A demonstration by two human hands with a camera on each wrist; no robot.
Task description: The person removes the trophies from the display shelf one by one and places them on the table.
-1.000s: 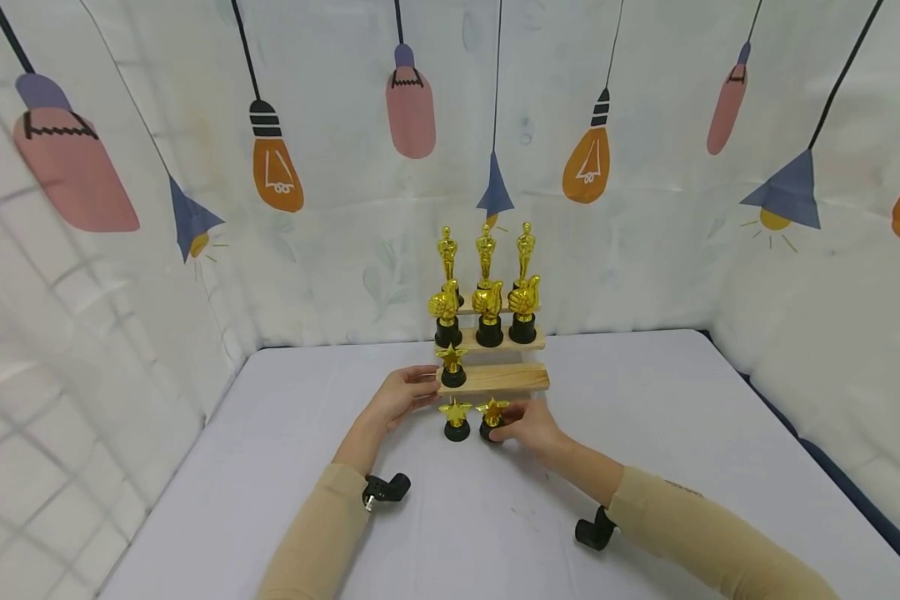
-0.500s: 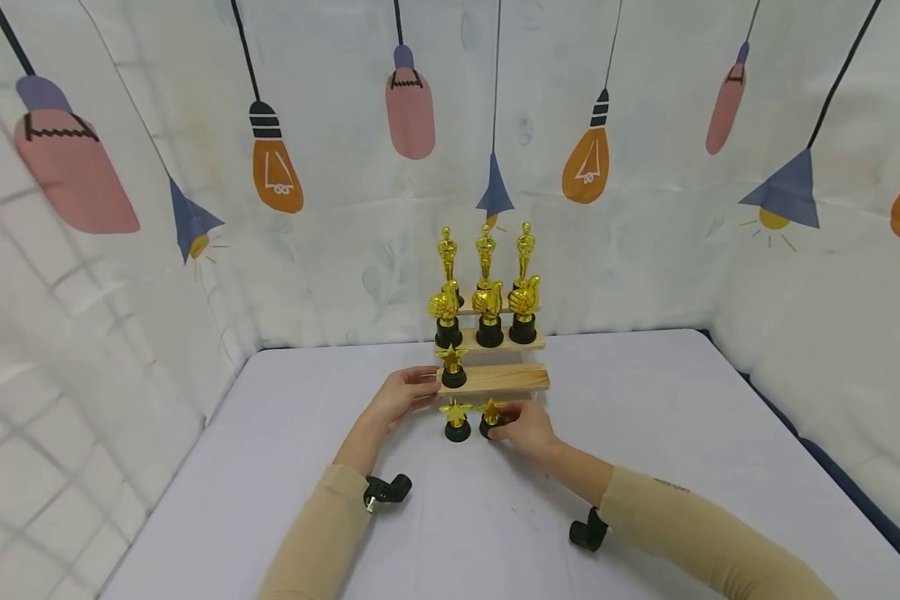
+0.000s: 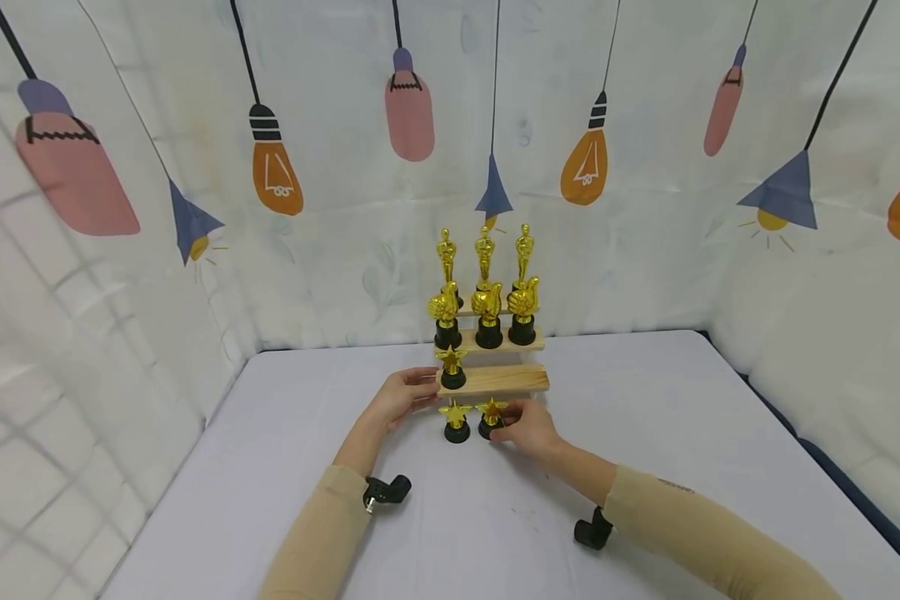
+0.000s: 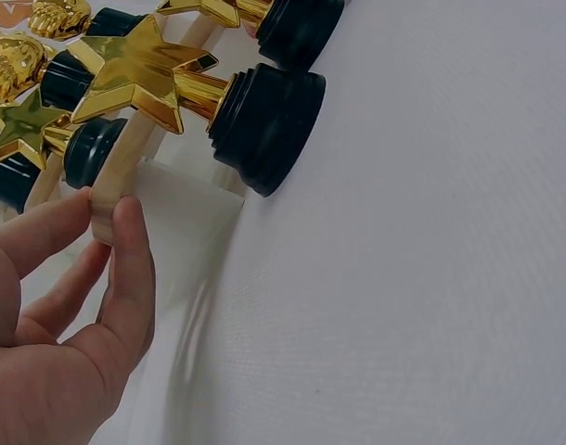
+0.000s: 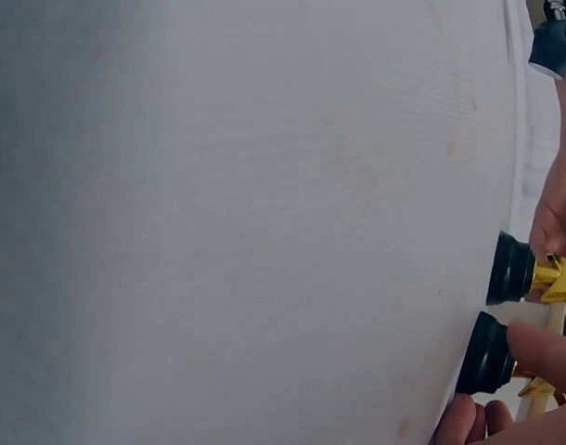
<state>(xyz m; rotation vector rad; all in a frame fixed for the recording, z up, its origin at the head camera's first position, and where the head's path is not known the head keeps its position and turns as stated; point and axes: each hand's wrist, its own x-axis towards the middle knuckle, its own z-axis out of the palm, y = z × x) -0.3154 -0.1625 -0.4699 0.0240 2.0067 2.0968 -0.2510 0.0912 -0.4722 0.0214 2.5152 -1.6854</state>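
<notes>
My left hand [image 3: 401, 396] pinches the left end of the lowest wooden board [image 3: 506, 379] of a stepped rack; the left wrist view shows thumb and fingers [image 4: 130, 269] at that end. A gold star trophy [image 3: 452, 375] with a black base stands on the board, close to those fingers. In front of the rack, two more star trophies stand side by side. The left trophy [image 3: 457, 427] is untouched. My right hand [image 3: 534, 429] grips the right star trophy [image 3: 491, 410] around its black base [image 5: 487, 354], which appears to be on the table.
Behind, the middle step [image 3: 542, 340] bears three gold thumbs-up trophies [image 3: 487, 312]. Three gold figure statuettes [image 3: 484, 254] stand on the top step. White cloth covers the table [image 3: 480, 533], and a printed curtain [image 3: 330, 275] hangs behind it.
Both hands keep their places on the board and the right star trophy. Only my right forearm shifts slightly, left and then back right.
</notes>
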